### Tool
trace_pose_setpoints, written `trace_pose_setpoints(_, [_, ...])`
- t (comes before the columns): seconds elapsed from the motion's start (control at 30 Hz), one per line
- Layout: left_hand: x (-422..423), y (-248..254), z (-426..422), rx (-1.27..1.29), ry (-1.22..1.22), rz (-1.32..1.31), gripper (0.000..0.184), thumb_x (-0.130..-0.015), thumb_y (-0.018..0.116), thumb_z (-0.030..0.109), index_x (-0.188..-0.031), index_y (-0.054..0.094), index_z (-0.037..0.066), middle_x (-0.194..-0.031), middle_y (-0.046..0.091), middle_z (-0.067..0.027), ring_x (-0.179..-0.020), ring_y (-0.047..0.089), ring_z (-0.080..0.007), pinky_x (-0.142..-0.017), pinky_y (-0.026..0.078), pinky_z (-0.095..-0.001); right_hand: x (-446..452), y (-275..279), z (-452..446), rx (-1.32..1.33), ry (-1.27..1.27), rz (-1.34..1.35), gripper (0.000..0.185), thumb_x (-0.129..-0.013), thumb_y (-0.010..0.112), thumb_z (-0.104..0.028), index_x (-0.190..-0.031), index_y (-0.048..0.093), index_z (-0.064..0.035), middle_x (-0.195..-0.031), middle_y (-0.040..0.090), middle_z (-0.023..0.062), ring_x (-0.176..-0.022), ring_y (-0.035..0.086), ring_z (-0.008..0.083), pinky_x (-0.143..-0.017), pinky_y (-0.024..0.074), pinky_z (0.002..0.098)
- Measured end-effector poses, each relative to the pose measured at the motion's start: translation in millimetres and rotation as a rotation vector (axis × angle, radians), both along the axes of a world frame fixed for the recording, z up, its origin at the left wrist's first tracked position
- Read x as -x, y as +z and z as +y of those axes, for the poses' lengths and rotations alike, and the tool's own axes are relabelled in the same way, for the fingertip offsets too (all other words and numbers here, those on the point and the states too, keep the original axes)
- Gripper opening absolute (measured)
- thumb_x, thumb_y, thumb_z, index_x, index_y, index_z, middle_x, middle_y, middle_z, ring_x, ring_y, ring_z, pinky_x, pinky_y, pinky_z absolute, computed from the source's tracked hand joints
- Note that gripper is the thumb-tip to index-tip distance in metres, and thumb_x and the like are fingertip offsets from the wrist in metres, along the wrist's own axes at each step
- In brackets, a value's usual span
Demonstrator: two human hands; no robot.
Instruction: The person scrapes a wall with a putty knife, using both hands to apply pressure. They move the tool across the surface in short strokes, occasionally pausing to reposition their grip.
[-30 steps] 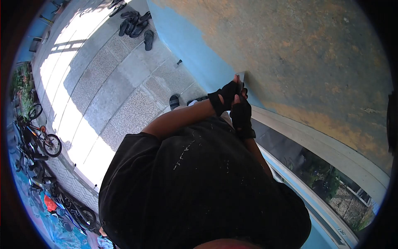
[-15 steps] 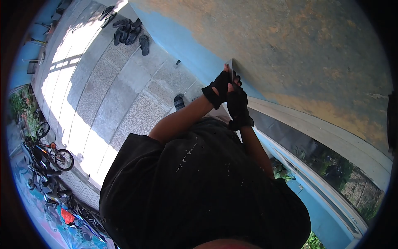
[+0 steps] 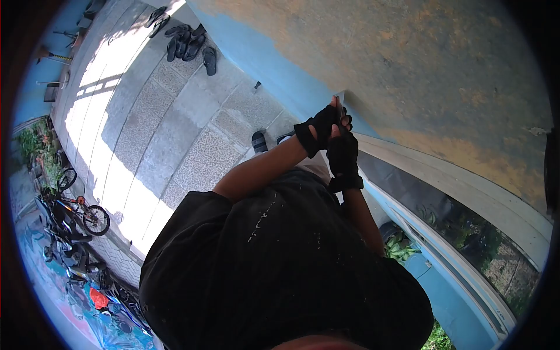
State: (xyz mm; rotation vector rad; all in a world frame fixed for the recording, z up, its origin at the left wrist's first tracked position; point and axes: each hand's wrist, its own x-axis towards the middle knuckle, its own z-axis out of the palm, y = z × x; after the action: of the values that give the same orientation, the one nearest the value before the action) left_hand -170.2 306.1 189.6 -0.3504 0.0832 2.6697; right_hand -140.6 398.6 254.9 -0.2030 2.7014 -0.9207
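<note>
In the head view, a flat metal scraper blade (image 3: 340, 100) meets the painted wall (image 3: 402, 70) edge-on; its handle is hidden by my hands. My left hand (image 3: 318, 128), in a black fingerless glove, is closed on the scraper, with fingertips near the blade. Just below and beside it, my right hand (image 3: 343, 153), gloved the same way, is closed around the tool's lower part. Light blue paint covers a band of the wall by the blade, and the rest is patchy grey and brown.
A window ledge (image 3: 443, 169) and frame run along the right below the wall. Several dark sandals (image 3: 186, 44) lie on the paved floor (image 3: 186, 116). A small dark object (image 3: 257, 85) is near the wall's foot. Bicycles and motorbikes (image 3: 73, 251) stand at the far left.
Both hands and the scraper have slid a short way along the wall, rightward and slightly down toward my body. The grip looks the same. The whole view has shifted slightly.
</note>
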Motion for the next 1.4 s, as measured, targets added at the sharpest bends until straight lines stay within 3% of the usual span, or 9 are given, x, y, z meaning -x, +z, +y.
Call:
trace_pose_setpoints(0.13, [6.8,-18.7,-8.0,0.025,0.082,0.036,0.054,-0.09,0.043,0.065,-0.069,0.043,0.015,-0.07,0.043,-0.0001,-0.078,0.047,-0.0203,-0.074,0.041,-0.0353,4.0,-25.6,-3.0,0.134,0.03,0.163,0.036,-0.098,0.043,-0.034,-0.115,0.06,-0.0062,-0.086,0.063,0.021,-0.082,0.061,0.0387,-0.07,0.0477,0.0469])
trace_pose_setpoints(0.2, [7.6,-16.8,-2.8,0.053,0.074,0.027,0.054,-0.091,0.043,0.065,-0.069,0.043,0.015,-0.07,0.043,-0.0003,-0.078,0.047,-0.02,-0.074,0.041,-0.0352,6.3,-24.5,-1.6,0.135,0.017,0.124,0.037,-0.098,0.047,-0.032,-0.097,0.063,0.0007,-0.068,0.063,0.0152,-0.058,0.06,0.0287,-0.056,0.0454,0.0378])
trace_pose_setpoints(0.57, [1.6,-20.9,10.7,0.07,0.062,0.111,0.056,-0.089,0.043,0.067,-0.067,0.044,0.015,-0.071,0.043,-0.0014,-0.081,0.048,-0.0219,-0.074,0.041,-0.0355,-1.5,-30.7,14.6,0.206,0.047,0.361,0.033,-0.098,0.049,-0.032,-0.097,0.064,-0.0029,-0.059,0.055,0.0043,-0.048,0.052,0.014,-0.047,0.0405,0.0303])
trace_pose_setpoints(0.63, [1.3,-11.7,16.1,0.063,0.029,0.023,0.056,-0.089,0.042,0.067,-0.067,0.044,0.015,-0.07,0.044,-0.0014,-0.079,0.048,-0.0217,-0.073,0.042,-0.036,-1.6,-14.3,23.9,0.221,-0.066,-0.099,0.032,-0.098,0.046,-0.032,-0.107,0.063,-0.0059,-0.086,0.064,0.0214,-0.082,0.063,0.0388,-0.069,0.0487,0.0456])
trace_pose_setpoints(0.7, [6.3,-15.8,16.9,0.023,0.024,0.035,0.057,-0.089,0.041,0.068,-0.068,0.044,0.015,-0.07,0.045,-0.0014,-0.079,0.048,-0.0218,-0.073,0.042,-0.0363,3.2,-12.1,23.2,0.182,-0.047,-0.073,0.034,-0.097,0.047,-0.033,-0.106,0.063,-0.0056,-0.088,0.065,0.021,-0.083,0.063,0.0385,-0.07,0.0489,0.0455])
trace_pose_setpoints(0.77, [12.4,-28.0,9.6,-0.015,0.011,0.037,0.057,-0.089,0.04,0.068,-0.068,0.045,0.015,-0.07,0.045,-0.0014,-0.078,0.048,-0.0219,-0.073,0.043,-0.0365,9.4,-13.5,12.1,0.337,-0.006,0.008,0.034,-0.097,0.051,-0.033,-0.102,0.064,-0.0016,-0.068,0.058,0.0048,-0.056,0.054,0.0119,-0.052,0.0426,0.029])
trace_pose_setpoints(0.9, [19.5,-35.8,-11.0,0.012,0.157,-0.066,0.057,-0.09,0.039,0.067,-0.069,0.045,0.015,-0.07,0.046,-0.0026,-0.076,0.048,-0.0227,-0.072,0.044,-0.0378,23.8,-43.7,-7.1,0.185,0.076,0.233,0.033,-0.098,0.05,-0.031,-0.104,0.064,-0.0013,-0.069,0.059,0.006,-0.062,0.056,0.0112,-0.056,0.044,0.0286])
trace_pose_setpoints(1.17, [0.4,0.3,5.8,0.215,0.159,-0.081,0.053,-0.094,0.039,0.061,-0.082,0.052,0.011,-0.08,0.057,-0.0072,-0.083,0.059,-0.0259,-0.07,0.052,-0.0375,12.3,-10.7,11.6,0.61,-0.197,-0.349,0.033,-0.099,0.044,-0.033,-0.108,0.062,-0.0066,-0.066,0.057,0.0053,-0.058,0.056,0.0144,-0.056,0.044,0.0293])
trace_pose_setpoints(1.4, [-1.7,-31.9,-3.5,0.146,-0.059,0.071,0.048,-0.096,0.041,0.056,-0.084,0.053,0.012,-0.082,0.058,-0.0066,-0.084,0.06,-0.0244,-0.069,0.053,-0.0371,-1.1,2.7,-0.7,0.498,-0.187,-0.298,0.032,-0.099,0.046,-0.033,-0.112,0.06,-0.007,-0.067,0.057,0.0029,-0.057,0.053,0.0114,-0.053,0.0421,0.0272])
